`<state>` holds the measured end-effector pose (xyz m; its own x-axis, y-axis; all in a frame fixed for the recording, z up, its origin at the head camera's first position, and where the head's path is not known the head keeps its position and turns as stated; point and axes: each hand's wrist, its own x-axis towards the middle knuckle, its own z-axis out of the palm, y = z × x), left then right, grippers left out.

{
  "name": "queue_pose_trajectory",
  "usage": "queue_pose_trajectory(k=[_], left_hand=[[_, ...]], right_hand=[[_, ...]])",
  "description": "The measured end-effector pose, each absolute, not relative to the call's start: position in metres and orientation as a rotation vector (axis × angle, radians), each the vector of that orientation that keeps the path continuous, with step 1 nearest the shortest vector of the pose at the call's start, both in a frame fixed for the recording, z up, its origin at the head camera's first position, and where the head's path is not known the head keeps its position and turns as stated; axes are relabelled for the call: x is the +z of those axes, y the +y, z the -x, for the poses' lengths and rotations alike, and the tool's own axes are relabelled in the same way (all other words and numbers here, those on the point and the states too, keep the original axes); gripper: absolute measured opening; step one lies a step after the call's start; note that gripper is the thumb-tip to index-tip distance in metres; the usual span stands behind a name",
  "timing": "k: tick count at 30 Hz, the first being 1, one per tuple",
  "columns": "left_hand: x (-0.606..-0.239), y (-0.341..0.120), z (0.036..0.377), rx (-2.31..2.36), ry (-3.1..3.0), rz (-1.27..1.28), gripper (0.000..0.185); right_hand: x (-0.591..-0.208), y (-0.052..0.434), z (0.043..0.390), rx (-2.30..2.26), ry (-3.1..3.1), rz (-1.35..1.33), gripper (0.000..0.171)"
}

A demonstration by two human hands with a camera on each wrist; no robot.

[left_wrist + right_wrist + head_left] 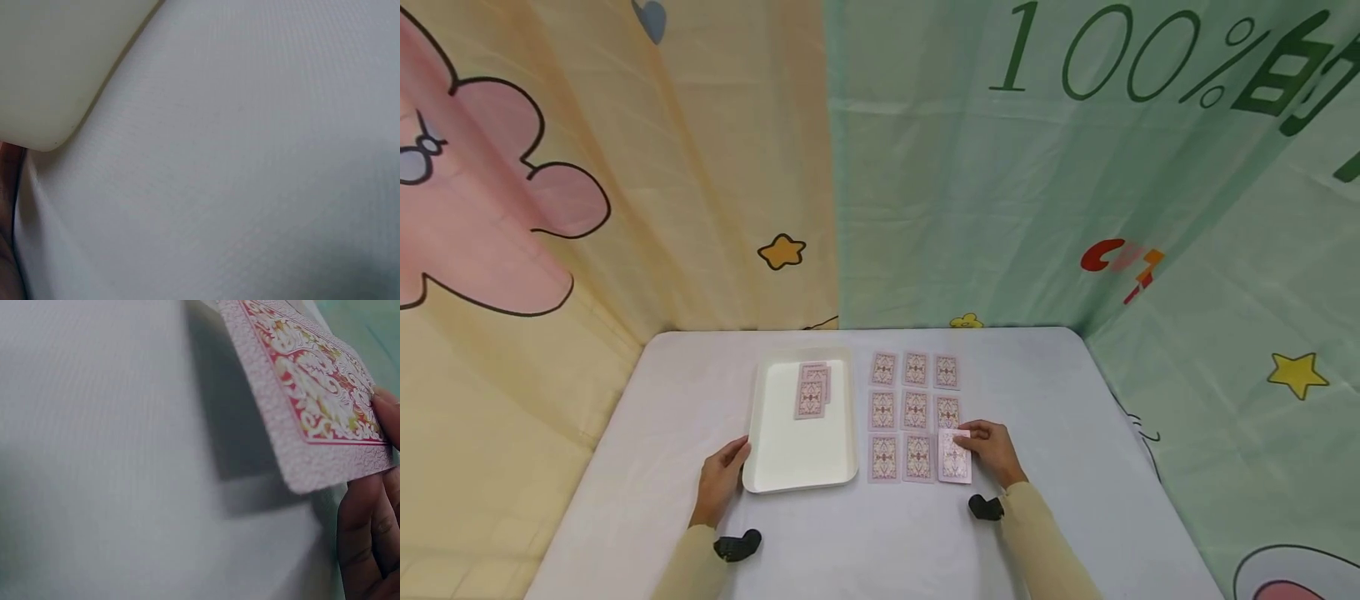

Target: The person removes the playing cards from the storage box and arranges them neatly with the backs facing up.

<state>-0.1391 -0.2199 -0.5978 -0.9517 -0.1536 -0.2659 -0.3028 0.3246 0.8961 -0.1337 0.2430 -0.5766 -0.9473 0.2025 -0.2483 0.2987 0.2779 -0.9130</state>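
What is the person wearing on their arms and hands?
Both arms are in long, pale yellow sleeves reaching the wrists. A small black device sits at the left wrist, another at the right. The left hand and right hand are bare, no gloves.

- A makeshift recording booth rather than a lived-in room.
- Cartoon-printed cloth backdrops (pixel 700 167) hang on all sides, yellow on the left and green on the right, closing off the space.
- One table (pixel 1060 400) under a plain white cover fills the booth.
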Motion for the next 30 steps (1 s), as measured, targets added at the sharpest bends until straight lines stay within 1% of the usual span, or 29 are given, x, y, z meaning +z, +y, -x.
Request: queue_pose_trajectory(k=[7, 19, 25, 30], left_hand=[[-0.599, -0.22, 0.143, 1.713, 2.417, 0.448, 0.047], [-0.596, -0.22, 0.141, 1.719, 2.407, 0.445, 0.048], [-0.594, -0.22, 0.139, 1.727, 2.406, 0.423, 0.05], [-0.596, -0.22, 0.14, 1.725, 2.414, 0.421, 0.051]], right_hand=[[-0.581, 0.247, 0.129, -1.663, 2.528, -0.409, 0.026], [-0.585, 0.244, 0.128, -1.313, 2.855, -0.214, 0.024], [-0.586, 0.243, 0.125, -1.265, 2.897, -0.251, 0.028], [-0.581, 0.24, 0.122, -1.312, 2.947, -0.291, 0.029]])
